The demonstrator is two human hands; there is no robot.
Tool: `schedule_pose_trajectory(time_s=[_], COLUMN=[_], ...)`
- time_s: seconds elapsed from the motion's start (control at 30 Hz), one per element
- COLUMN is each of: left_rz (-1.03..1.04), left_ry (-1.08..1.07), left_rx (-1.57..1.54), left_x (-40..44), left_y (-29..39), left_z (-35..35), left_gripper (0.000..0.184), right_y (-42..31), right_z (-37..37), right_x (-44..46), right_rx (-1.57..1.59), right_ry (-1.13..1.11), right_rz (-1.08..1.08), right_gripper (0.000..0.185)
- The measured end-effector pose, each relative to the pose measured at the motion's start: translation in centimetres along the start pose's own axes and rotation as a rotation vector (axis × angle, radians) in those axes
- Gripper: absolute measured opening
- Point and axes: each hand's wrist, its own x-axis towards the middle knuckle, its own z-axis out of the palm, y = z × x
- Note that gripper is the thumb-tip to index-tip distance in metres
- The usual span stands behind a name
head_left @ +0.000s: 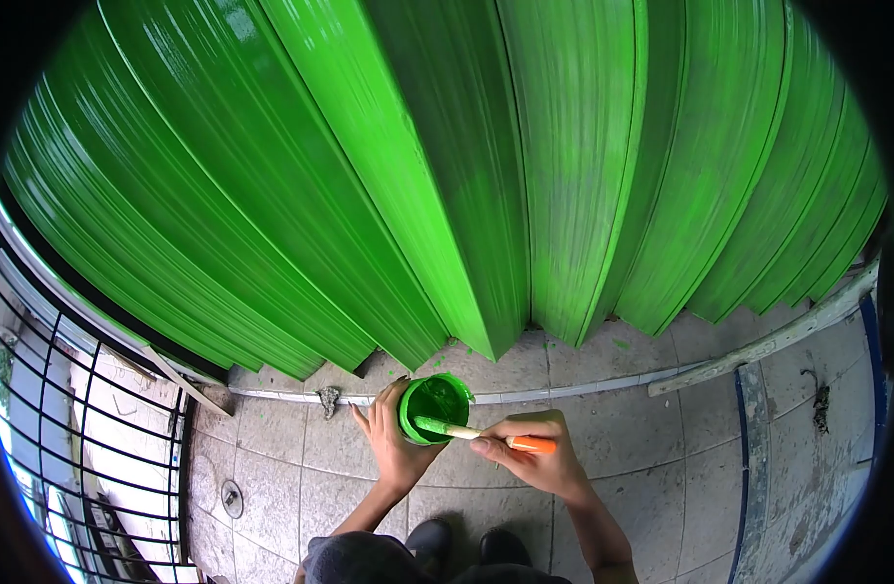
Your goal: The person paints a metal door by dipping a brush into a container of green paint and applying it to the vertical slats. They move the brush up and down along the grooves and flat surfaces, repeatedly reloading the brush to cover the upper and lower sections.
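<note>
My left hand (pixel 394 446) is wrapped round a paint can (pixel 409 424), its inside and rim coated in bright green. In my right hand (pixel 546 465) is a paintbrush (pixel 463 432) with an orange handle end and a pale middle. The brush's green-covered tip lies over the mouth of the can; whether it touches the paint I cannot tell. Just beyond both hands rises a folded metal panel (pixel 466 195) with vertical ridges. Its left part is glossy bright green, while darker, streaky patches show on the middle and right folds.
A black metal grille (pixel 96 428) stands at the left. Across the tiled floor (pixel 622 506) runs a raised pale strip (pixel 534 394), and a wooden pole (pixel 758 341) lies at the right. Small green spots dot the tiles under the panel. A round drain (pixel 232 498) is at lower left.
</note>
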Motion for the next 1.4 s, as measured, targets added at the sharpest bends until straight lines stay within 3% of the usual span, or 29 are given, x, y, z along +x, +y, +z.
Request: schedule_pose_trajectory(time_s=[0.17,0.4,0.6,0.8,1.1,1.33,1.4], left_rz=[0.051,0.033,-0.043,-0.082,-0.090,-0.029,-0.024], left_ry=[-0.005,-0.040,-0.079,-0.118,-0.175,-0.165,-0.204], left_rx=[0.035,0.041,-0.021,-0.151,-0.281,-0.318,-0.329], left_x=[0.0,-0.4,0.0,0.6,2.5,4.1,4.1], left_y=[-0.1,-0.2,0.0,0.6,2.2,2.5,2.9], left_z=[0.0,0.2,-0.2,-0.2,-0.9,-0.8,-1.4], left_gripper=[0.097,0.097,0.097,0.097,0.097,0.099,0.099], right_y=[-1.8,-1.2,1.2,3.5,2.9,0.6,1.3], right_z=[0.6,-0.8,-0.4,-0.7,-0.8,-4.6,-5.1], right_x=[0.3,0.3,-1.8,-3.1,-1.8,4.4,5.0], right_rx=[-0.028,-0.049,0.396,0.619,0.709,0.583,0.535], right_ry=[0.101,0.006,0.104,0.145,0.365,0.599,0.631], right_rz=[-0.102,0.119,0.105,0.156,-0.147,-0.386,-0.356], right_gripper=[0.011,0.020,0.017,0.019,0.024,0.023,0.022])
